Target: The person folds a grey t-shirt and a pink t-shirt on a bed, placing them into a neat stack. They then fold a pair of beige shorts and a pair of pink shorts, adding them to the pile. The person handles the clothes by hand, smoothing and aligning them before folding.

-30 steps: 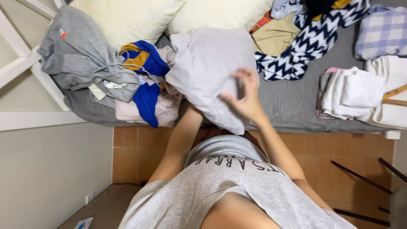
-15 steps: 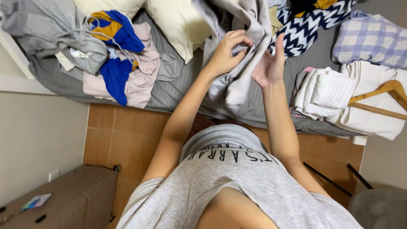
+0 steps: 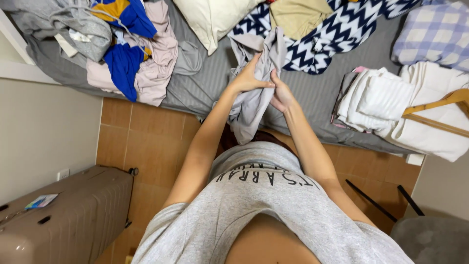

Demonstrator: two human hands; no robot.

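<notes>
Both hands closed on a pale grey garment point(image 3: 254, 105) held upright over the edge of a bed: the left hand point(image 3: 249, 78) gripped the cloth from the side with fingers wrapped round a fold, while the right hand point(image 3: 282, 96), just beside it at 4 o'clock, pinched the same fold between thumb and fingers. The garment hung from the hands down toward the person's waist. Beneath it lay the grey striped bedsheet point(image 3: 312, 93). At 12 o'clock from the hands sat a cream pillow point(image 3: 210, 17) and a navy-and-white zigzag cloth point(image 3: 351, 27) with a tan garment point(image 3: 295, 17) on top. At 3 o'clock a stack of folded white laundry point(image 3: 381, 100) lay beside a wooden hanger point(image 3: 435, 112), with a lilac checked pillow point(image 3: 435, 34) beyond at 2 o'clock. At 10 o'clock a heap of blue, yellow, pink and grey clothes point(image 3: 127, 54) covered the bed, a small white label point(image 3: 78, 35) showing on the grey piece. The floor was orange-brown tile point(image 3: 146, 146). At 8 o'clock stood a beige hard-shell suitcase point(image 3: 63, 215) bearing a small pale blue rectangular tag point(image 3: 41, 201); a white wall point(image 3: 44, 132) rose beside it.
</notes>
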